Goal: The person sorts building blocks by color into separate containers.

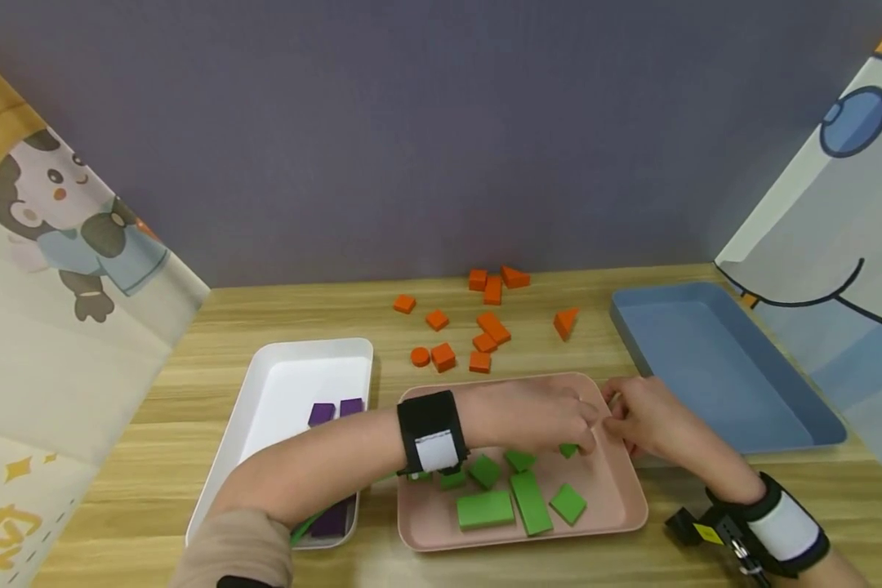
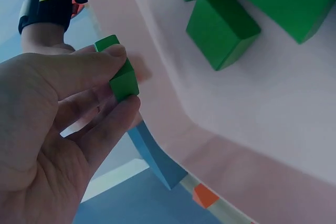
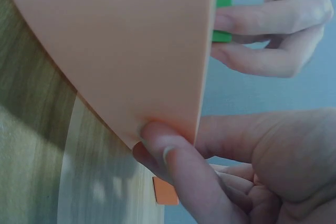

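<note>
Pinching a green block (image 2: pixel 124 81) in the left hand (image 1: pixel 532 418), held it near the right rim (image 1: pixel 635 483) of the pink tray (image 1: pixel 607 495); gripped that same rim with the right hand (image 1: pixel 652 420).

A plain, dark purple-grey far wall (image 1: pixel 441 139) stands at the back. The worktop (image 1: pixel 147 457) is light brown wood with stripes. The cream left wall (image 1: pixel 15 367) shows a cartoon figure (image 1: pixel 62 208). The right wall (image 1: pixel 867 237) has white and blue shapes with black lines.

The pink tray (image 1: pixel 608 494) looks smooth plastic, the green blocks (image 1: pixel 485 510) matt, the table (image 1: pixel 323 314) wood-grained
</note>
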A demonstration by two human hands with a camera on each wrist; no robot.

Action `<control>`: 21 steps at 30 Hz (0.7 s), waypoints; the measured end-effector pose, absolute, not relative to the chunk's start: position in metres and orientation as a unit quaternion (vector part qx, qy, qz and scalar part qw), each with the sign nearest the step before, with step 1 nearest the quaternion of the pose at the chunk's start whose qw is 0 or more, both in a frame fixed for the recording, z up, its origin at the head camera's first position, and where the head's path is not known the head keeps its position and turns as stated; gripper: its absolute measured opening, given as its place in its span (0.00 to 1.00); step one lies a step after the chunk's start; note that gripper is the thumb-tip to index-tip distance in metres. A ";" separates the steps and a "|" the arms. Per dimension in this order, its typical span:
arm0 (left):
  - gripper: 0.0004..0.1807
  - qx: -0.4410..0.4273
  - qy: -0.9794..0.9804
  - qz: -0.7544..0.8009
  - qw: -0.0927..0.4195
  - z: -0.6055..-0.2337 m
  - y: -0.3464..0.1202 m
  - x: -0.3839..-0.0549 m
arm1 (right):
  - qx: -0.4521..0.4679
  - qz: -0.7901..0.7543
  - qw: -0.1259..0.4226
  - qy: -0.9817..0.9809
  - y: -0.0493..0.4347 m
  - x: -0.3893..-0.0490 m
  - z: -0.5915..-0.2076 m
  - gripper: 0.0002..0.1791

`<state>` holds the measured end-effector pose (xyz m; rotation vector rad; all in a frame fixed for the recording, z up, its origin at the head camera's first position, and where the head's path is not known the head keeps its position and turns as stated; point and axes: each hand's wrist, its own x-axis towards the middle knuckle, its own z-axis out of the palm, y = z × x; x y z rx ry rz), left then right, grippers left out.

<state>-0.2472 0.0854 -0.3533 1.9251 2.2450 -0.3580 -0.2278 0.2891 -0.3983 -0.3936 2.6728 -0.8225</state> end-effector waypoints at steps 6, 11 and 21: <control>0.12 0.640 0.749 -0.116 0.127 -0.358 0.084 -0.244 | -0.137 -0.284 0.154 0.936 0.289 -0.228 -0.398 0.11; 0.10 0.636 0.750 -0.121 0.137 -0.365 0.085 -0.242 | -0.133 -0.275 0.156 0.939 0.288 -0.229 -0.397 0.12; 0.09 0.643 0.743 -0.151 0.111 -0.383 0.087 -0.238 | -0.121 -0.278 0.170 0.937 0.288 -0.229 -0.398 0.15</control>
